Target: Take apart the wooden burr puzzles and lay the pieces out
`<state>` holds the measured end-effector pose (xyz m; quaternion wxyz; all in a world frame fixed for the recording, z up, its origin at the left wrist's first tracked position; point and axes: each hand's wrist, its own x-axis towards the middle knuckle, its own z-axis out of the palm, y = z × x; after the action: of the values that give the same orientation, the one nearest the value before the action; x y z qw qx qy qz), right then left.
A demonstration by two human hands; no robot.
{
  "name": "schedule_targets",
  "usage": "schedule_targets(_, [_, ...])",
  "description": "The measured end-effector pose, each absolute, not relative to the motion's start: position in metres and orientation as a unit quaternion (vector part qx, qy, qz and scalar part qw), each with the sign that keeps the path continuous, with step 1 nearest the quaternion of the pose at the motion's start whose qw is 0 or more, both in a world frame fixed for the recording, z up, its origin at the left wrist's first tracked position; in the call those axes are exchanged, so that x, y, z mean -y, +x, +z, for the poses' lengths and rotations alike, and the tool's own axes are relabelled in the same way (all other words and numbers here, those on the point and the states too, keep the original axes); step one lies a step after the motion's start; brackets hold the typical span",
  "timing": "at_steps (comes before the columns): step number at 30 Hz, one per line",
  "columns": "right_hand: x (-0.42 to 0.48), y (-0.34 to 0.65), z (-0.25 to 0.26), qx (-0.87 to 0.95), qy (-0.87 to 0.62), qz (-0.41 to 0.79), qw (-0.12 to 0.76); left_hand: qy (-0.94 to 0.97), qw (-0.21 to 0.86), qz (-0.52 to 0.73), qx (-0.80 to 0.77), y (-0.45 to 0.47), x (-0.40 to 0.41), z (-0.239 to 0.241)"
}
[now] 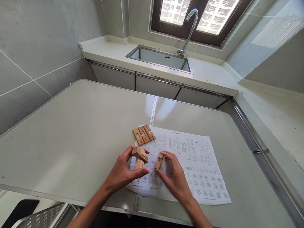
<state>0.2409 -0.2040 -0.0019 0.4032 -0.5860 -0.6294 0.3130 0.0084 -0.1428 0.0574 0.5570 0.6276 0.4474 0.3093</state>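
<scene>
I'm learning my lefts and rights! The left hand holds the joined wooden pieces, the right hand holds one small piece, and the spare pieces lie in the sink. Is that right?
Almost. The spare pieces are not in the sink; the head view shows them on the table, at the printed sheet's corner. The left hand does hold the joined wooden pieces, and the right hand one small piece.

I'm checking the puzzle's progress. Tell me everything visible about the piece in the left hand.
The left hand holds a joined wooden piece: pale tan notched blocks crossed into a rough T, one bar upright, another across its top. Thumb and fingers pinch it above the sheet, apart from the single block in the right hand.
</scene>
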Motion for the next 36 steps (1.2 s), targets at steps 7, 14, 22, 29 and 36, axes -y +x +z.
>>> schedule_targets(7, [0.204, 0.243, -0.014, 0.658, -0.595, 0.255, 0.385, 0.632, 0.572, 0.296, -0.431, 0.013, 0.144, 0.057])
schedule_targets(14, [0.208, 0.241, -0.009, 0.656, -0.606, 0.245, 0.378, 0.640, 0.568, 0.296, -0.425, 0.019, 0.145, 0.061])
schedule_targets(22, [0.217, 0.228, 0.035, 0.611, -0.563, 0.373, 0.413, 0.646, 0.584, 0.303, -0.387, 0.026, 0.147, 0.062])
schedule_targets(29, [0.219, 0.223, 0.034, 0.599, -0.547, 0.397, 0.429, 0.655, 0.601, 0.305, -0.342, 0.031, 0.149, 0.059])
schedule_targets(36, [0.223, 0.235, 0.047, 0.567, -0.532, 0.474, 0.412, 0.669, 0.563, 0.270, -0.403, 0.027, 0.145, 0.060])
